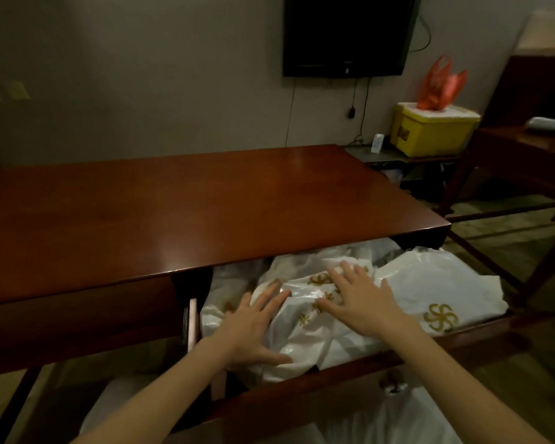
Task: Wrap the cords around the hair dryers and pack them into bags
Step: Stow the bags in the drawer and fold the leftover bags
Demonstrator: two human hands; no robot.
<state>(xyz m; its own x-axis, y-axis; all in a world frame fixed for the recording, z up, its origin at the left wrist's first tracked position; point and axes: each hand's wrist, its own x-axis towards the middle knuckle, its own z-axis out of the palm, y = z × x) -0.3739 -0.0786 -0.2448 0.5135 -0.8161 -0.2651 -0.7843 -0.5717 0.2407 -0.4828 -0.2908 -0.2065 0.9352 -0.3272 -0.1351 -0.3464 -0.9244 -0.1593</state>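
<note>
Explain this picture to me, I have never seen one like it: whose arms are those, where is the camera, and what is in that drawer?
There is no machine here. The single picture comes from a camera worn on a person's head, looking forward and down, so the arms are the wearer's own. The left hand and right hand lie flat, fingers spread, on a white bag with gold marks inside the open drawer of a wooden desk. A second white bag lies to its right. Neither hand grips anything. No hair dryer shows.

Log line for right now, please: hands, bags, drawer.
left hand: flat on white bag | right hand: flat on same bag | drawer: open, full of bags | hair dryers: none visible
</note>
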